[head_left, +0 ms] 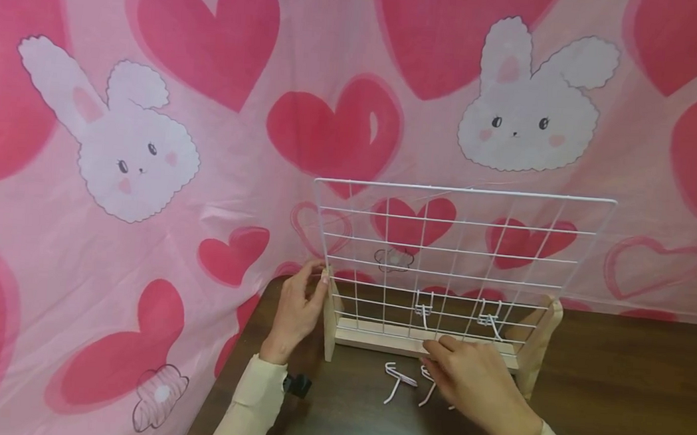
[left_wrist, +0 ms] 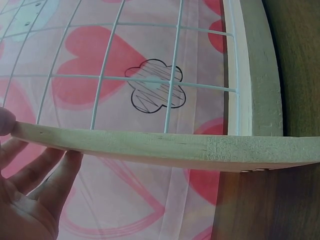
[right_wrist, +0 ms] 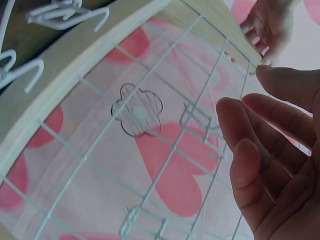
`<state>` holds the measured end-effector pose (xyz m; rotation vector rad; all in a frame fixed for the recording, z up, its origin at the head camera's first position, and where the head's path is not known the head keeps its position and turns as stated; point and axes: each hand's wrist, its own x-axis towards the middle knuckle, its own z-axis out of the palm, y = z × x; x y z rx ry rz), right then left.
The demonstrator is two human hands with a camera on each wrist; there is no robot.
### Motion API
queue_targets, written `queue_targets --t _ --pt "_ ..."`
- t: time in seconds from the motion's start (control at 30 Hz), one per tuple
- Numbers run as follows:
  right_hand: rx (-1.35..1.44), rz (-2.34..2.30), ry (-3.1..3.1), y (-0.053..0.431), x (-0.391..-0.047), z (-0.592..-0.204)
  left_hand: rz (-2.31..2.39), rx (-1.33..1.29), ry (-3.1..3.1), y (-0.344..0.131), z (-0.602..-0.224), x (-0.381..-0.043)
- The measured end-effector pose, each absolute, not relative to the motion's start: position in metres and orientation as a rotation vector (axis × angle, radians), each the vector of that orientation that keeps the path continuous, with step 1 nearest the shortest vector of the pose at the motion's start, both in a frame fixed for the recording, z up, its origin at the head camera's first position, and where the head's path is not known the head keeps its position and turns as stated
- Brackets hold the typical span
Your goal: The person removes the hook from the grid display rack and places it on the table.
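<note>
A white wire grid (head_left: 464,191) stands tilted in a pale wooden stand. My left hand (head_left: 300,308) grips the stand's left side panel (head_left: 329,329), thumb on one face and fingers on the other, as the left wrist view shows. Two white wire hooks, a left one (head_left: 423,310) and a right one (head_left: 489,318), hang on the grid's lower rows. My right hand (head_left: 476,382) is in front of the stand's base bar (head_left: 377,340), its fingers loosely bent and holding nothing in the right wrist view. Loose white hooks (head_left: 397,380) lie on the table below, partly hidden by that hand.
The stand's right side panel (head_left: 541,346) rises at the other end. A dark wooden table (head_left: 632,374) carries everything. Behind it hangs a pink cloth (head_left: 414,128) printed with hearts and rabbits. A small black object (head_left: 297,385) shows beside my left wrist.
</note>
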<state>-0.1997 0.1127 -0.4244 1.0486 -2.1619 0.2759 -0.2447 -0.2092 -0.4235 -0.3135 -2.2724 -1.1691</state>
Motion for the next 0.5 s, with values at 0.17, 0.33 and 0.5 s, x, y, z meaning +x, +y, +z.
queue_targets --t 0.17,0.33,0.5 --pt "0.99 0.272 -2.142 0.121 -0.202 -0.417 -1.171 -0.321 -2.268 -0.21 -0.423 -0.244" --pt "0.902 0.287 -2.116 0.132 -0.205 -0.409 -1.192 -0.323 -2.268 -0.211 -0.423 -0.243" --pt "0.832 0.31 -2.132 0.149 -0.211 -0.405 -1.206 -0.317 -2.274 -0.21 -0.424 -0.244"
